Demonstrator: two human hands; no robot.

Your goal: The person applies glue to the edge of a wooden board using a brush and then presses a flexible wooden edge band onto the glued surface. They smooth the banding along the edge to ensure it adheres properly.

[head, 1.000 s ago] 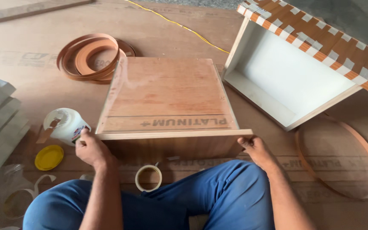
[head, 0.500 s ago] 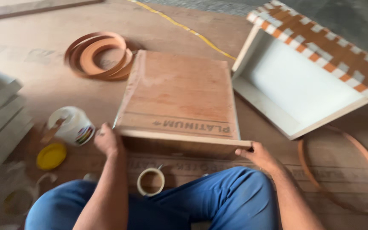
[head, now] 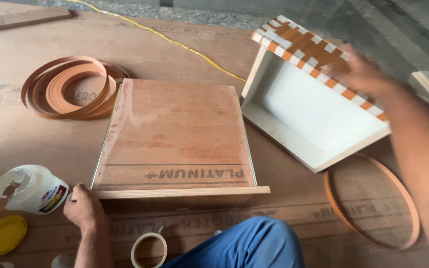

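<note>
A plywood drawer box (head: 175, 134) lies bottom-up on the board floor in front of me. My left hand (head: 82, 207) grips its near left corner at the front edge. My right hand (head: 361, 74), blurred with motion, is stretched out to the right over the taped top edge of a white drawer box (head: 314, 109) lying on its side. Orange-and-white checked tape runs along that edge. I cannot tell whether the right hand touches or holds it.
A coil of brown edge banding (head: 68, 89) lies at the left. A white glue tub (head: 31, 189) and its yellow lid (head: 3, 234) sit near my left hand. A tape roll (head: 148, 249) lies by my knee. A banding loop (head: 373, 198) lies at right, a yellow cord (head: 175, 42) behind.
My right hand left the plywood box's near right corner and swung up to the white box. My left hand stays at the near left corner. The view shifted left.
</note>
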